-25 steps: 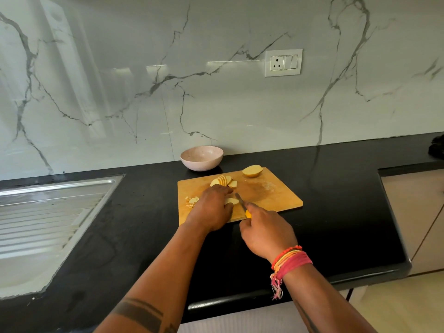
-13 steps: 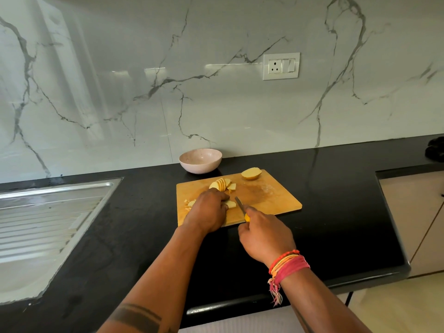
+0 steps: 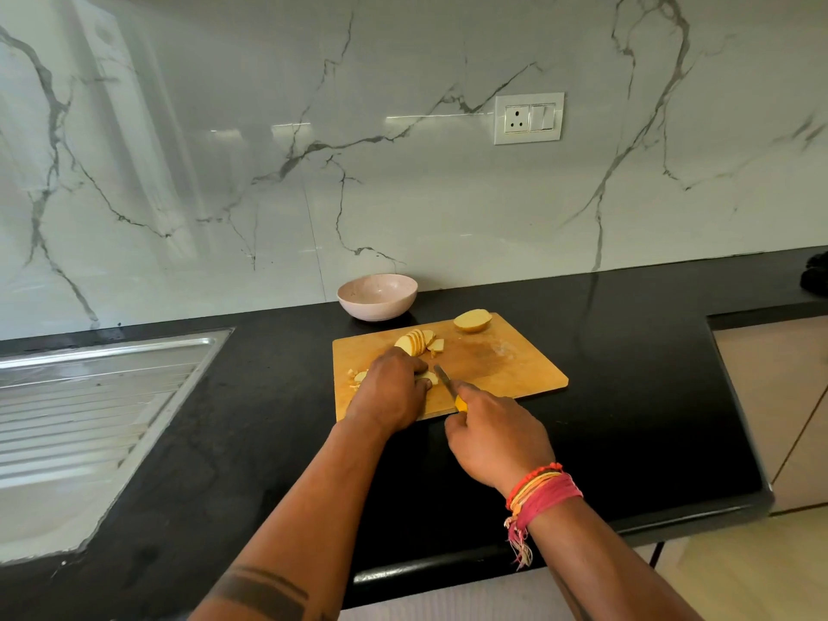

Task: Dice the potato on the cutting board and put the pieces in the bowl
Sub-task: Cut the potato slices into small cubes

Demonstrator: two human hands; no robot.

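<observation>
The right hand [image 3: 495, 434] is gripping a yellow-handled knife [image 3: 449, 386], fingers curled round the handle, blade angling down beside a pale potato slice [image 3: 429, 376]. The left hand [image 3: 390, 389] is curling its fingers over that slice, pinning it to the rectangular wooden cutting board [image 3: 502, 365]. Fanned yellow potato slices [image 3: 415, 341] are lying just beyond, an uncut potato half [image 3: 472, 320] sitting near the far edge. The round pink bowl [image 3: 377, 296] is standing behind the board on the black countertop [image 3: 627, 351].

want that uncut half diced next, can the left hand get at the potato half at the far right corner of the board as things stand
Probably yes. The left hand is holding slices down near the board's front, and the potato half lies in the open at the far corner. Only the knife blade stands roughly between them.
</observation>
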